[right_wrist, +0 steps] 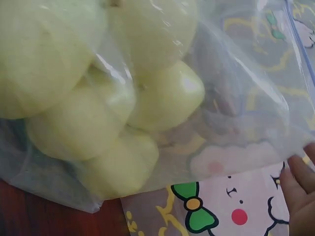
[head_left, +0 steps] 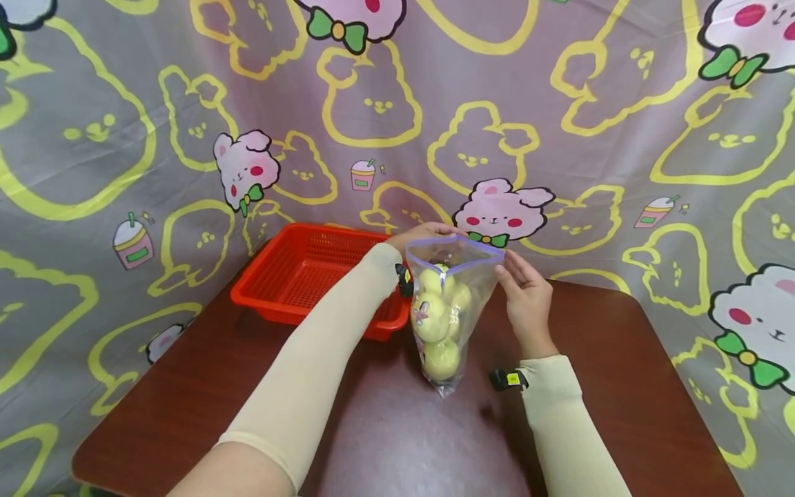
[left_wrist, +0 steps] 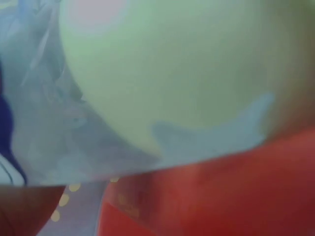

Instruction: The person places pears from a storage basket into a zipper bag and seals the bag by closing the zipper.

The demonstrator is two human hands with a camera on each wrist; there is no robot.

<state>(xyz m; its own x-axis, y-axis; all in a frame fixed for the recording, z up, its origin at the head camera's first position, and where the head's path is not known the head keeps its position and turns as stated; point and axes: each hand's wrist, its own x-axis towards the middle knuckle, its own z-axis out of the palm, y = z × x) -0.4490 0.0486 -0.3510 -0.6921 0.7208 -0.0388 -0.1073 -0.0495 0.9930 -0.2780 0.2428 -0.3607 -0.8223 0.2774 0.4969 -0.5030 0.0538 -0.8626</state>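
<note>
With your left hand [head_left: 422, 233] and right hand [head_left: 526, 297] each pinching the purple zip rim of the clear bag [head_left: 448, 310] of pale green fruit standing on the table [head_left: 621, 386] beside the red basket [head_left: 298, 273], sealing appears current; next, press the strip closed evenly.

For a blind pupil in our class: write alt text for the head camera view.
Two hands hold a clear zip bag of pale green apples upright on a dark wooden table, the left hand and right hand gripping its top edge. A red basket sits behind the left arm.
</note>
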